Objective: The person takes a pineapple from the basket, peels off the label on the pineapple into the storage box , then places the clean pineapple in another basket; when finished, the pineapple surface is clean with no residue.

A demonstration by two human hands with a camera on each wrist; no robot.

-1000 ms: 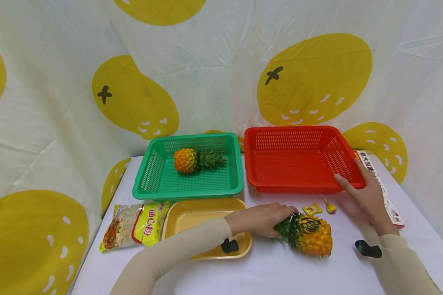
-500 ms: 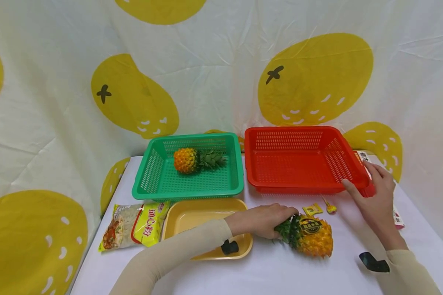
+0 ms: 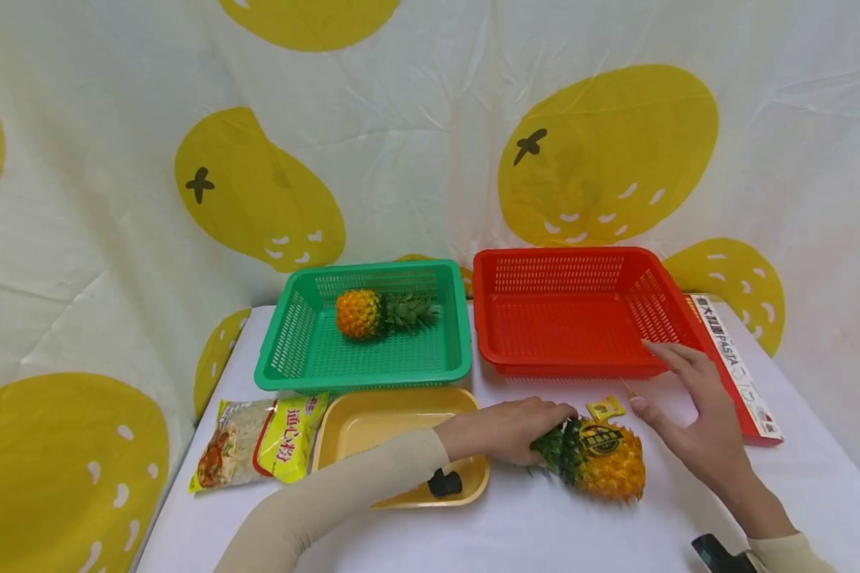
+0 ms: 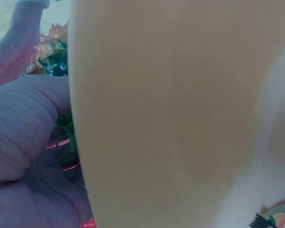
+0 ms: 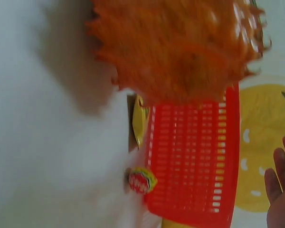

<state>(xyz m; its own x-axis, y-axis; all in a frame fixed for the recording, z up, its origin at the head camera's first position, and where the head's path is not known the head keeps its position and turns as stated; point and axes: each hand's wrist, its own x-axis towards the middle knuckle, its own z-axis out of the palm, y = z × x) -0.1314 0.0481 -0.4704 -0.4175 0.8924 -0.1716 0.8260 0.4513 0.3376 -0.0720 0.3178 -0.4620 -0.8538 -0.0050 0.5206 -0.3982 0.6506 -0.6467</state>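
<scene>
In the head view my left hand (image 3: pixel 512 430) grips the green leaves of a pineapple (image 3: pixel 609 461) lying on the white table, its orange body bearing a dark label. The left wrist view shows the fingers (image 4: pixel 26 123) around those leaves, partly hidden by a tan tray wall. My right hand (image 3: pixel 698 430) hovers with fingers spread, holding nothing, between the pineapple and a red pasta box (image 3: pixel 734 370). Under its thumb, a lollipop (image 5: pixel 141 181) is mostly hidden in the head view. A small yellow candy packet (image 3: pixel 605 408) lies behind the pineapple.
A red basket (image 3: pixel 573 370) stands behind the right hand. Left of it, a green basket (image 3: pixel 361 380) holds another pineapple (image 3: pixel 361 314). The tan tray (image 3: pixel 344 414) sits under the left forearm, beside a yellow noodle bag (image 3: pixel 261 442). A patterned curtain (image 3: pixel 416 159) hangs behind.
My right hand has shifted right along the red basket's end, then come back left and nearer, leaving the basket and uncovering the pasta box. The left hand and its pineapple stay put.
</scene>
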